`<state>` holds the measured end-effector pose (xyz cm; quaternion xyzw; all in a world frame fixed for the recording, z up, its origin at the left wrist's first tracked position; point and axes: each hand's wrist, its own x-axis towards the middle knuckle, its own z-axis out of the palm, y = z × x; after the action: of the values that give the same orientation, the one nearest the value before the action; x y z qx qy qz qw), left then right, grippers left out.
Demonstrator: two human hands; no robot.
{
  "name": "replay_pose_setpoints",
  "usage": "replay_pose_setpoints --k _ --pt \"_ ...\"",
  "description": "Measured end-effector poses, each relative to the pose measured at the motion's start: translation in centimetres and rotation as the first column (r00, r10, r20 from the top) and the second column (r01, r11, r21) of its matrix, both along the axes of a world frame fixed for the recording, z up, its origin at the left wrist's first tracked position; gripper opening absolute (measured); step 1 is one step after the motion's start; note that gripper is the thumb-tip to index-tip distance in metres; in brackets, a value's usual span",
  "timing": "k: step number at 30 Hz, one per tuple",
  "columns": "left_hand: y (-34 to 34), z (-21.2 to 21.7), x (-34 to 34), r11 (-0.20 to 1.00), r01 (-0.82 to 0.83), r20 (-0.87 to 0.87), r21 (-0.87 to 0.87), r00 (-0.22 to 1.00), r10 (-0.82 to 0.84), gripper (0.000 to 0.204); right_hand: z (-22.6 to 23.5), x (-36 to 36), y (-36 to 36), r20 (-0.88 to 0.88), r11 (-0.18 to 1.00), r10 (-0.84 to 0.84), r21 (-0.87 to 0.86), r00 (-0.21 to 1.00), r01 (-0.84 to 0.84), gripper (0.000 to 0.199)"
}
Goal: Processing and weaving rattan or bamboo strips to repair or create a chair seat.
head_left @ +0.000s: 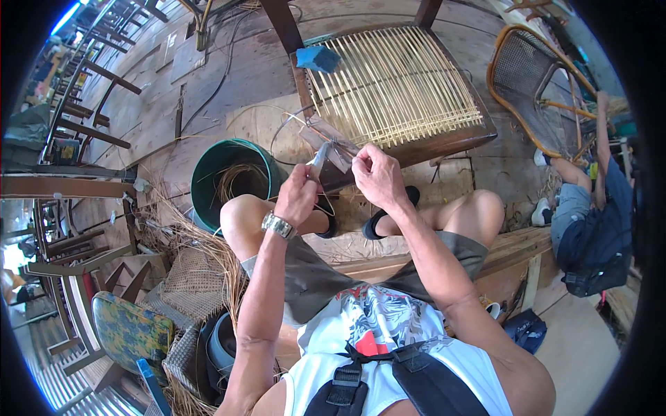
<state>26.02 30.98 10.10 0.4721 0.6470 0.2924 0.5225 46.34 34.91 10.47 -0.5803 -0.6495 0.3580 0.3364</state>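
Observation:
A dark wooden chair [433, 154] lies in front of me, its seat strung with pale rattan cane strands [395, 87] and a denser woven band along the near edge. My left hand [297, 197], wearing a metal watch, is closed around a pale, pointed tool [319, 161] at the frame's near left corner. Close by on the right, my right hand [379, 177] pinches at the same corner; what its fingers hold is too small to make out. Thin strands and a greyish flat piece [338, 157] show between the hands. On the seat's far left corner rests a blue sponge [318, 59].
A green bucket [202, 182] with cane strips inside stands left of my knee. Loose cane [187, 225] and woven sheets [191, 281] lie at left, near stacked chair frames. At right are a rattan chair [501, 87] and another person [590, 222] at work.

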Motion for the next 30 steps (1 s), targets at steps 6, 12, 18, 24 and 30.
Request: replay_pose_setpoints --k 6,12,18,24,30 --pt "2.7 1.5 0.2 0.942 -0.066 -0.349 0.33 0.918 0.187 0.037 0.9 0.0 0.1 -0.03 1.0 -0.009 -0.005 1.0 0.009 0.013" --pt "5.5 1.7 0.8 0.979 0.074 -0.457 0.189 0.889 0.021 0.041 0.3 -0.3 0.1 -0.051 0.999 -0.017 -0.034 0.999 0.015 0.016" --pt "6.0 2.9 0.6 0.99 0.063 -0.195 -0.126 0.977 -0.087 0.039 0.1 0.1 0.1 -0.091 0.998 -0.025 -0.053 0.996 0.02 0.019" --pt "6.4 2.6 0.1 0.984 0.149 -0.334 -0.101 0.926 -0.175 0.041 -0.2 -0.3 0.2 -0.107 0.998 -0.046 -0.045 0.993 0.042 0.022" --pt "7.1 4.0 1.0 0.975 0.176 -0.459 -0.135 0.861 -0.219 0.039 -1.3 4.9 -2.5 -0.126 0.999 0.008 -0.052 0.992 -0.015 0.026"
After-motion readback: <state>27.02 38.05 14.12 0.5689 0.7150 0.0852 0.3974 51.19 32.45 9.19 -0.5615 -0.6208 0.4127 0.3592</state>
